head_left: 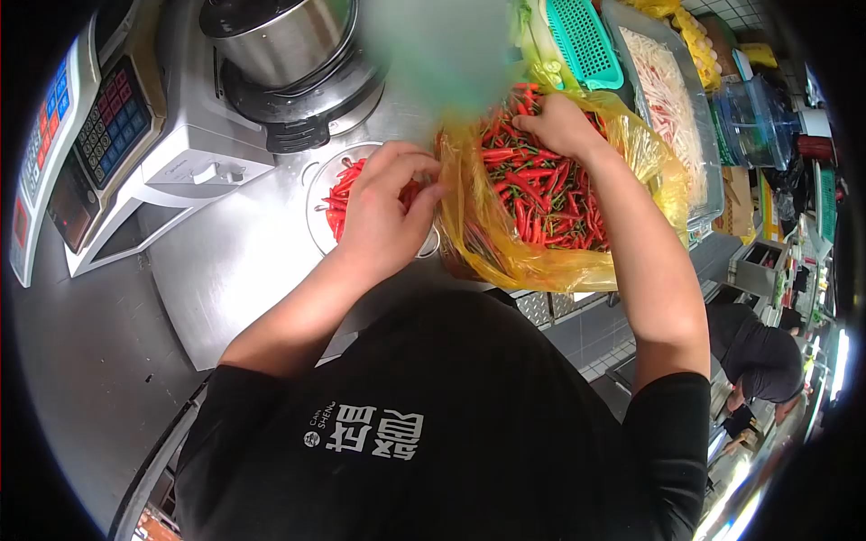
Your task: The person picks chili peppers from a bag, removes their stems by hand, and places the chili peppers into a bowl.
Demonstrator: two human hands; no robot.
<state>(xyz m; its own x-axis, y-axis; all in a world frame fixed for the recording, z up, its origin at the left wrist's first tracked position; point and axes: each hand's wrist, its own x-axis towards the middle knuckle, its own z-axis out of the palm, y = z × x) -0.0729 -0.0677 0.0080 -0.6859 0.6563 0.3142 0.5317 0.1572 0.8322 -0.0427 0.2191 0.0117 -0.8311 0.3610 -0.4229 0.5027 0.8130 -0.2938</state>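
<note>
Red chili peppers (546, 185) with green stems fill an open yellow plastic bag (492, 248) on the counter. My right hand (561, 128) reaches into the far part of the bag, its fingers curled closed on chili peppers; the fingertips are partly hidden among them. To the left, a clear round bowl (316, 216) contains more red chilies (341, 194). Above its right side, against the bag's left edge, is my left hand (390, 207), fingers and thumb bent towards each other. Red shows between them, but whether it is held or lies behind cannot be told.
Left of the bowl are a metal pot (280, 45) on a black base and a weighing scale (117, 117). A green basket (582, 41) and a tray of pale shreds (663, 81) stand behind the bag. A blurred pale green shape hangs close overhead. Another person (758, 352) bends at far right.
</note>
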